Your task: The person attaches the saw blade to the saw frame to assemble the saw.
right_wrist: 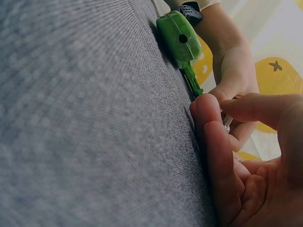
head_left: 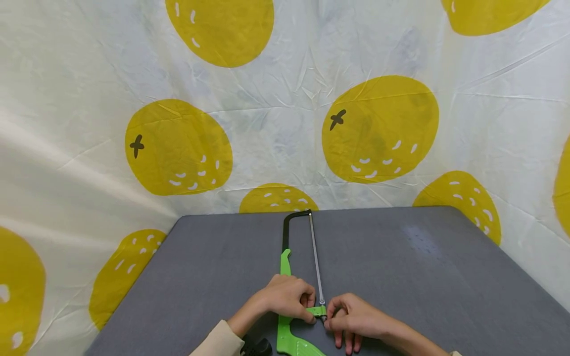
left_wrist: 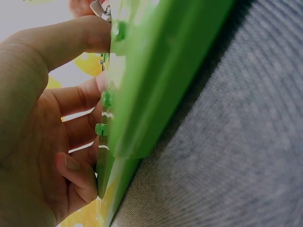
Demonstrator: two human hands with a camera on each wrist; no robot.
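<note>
A hacksaw [head_left: 284, 267] with a green handle and black bow lies on the grey table, its far end pointing away from me. The thin metal blade [head_left: 315, 257] runs along its right side. My left hand [head_left: 287, 296] holds the green arm [head_left: 318, 310] at the near end of the blade, thumb and fingers on either side. In the left wrist view, a metal wing nut [left_wrist: 98, 8] shows past the thumb. My right hand [head_left: 356, 316] pinches that wing nut between thumb and index finger, mostly covering it. The green handle [right_wrist: 177, 40] also shows in the right wrist view.
The grey cloth-covered table [head_left: 401, 277] spreads out on both sides of the saw. A white curtain [head_left: 276, 143] printed with yellow fruit hangs around its far and side edges. A dark object [head_left: 258, 347] sits by my left wrist.
</note>
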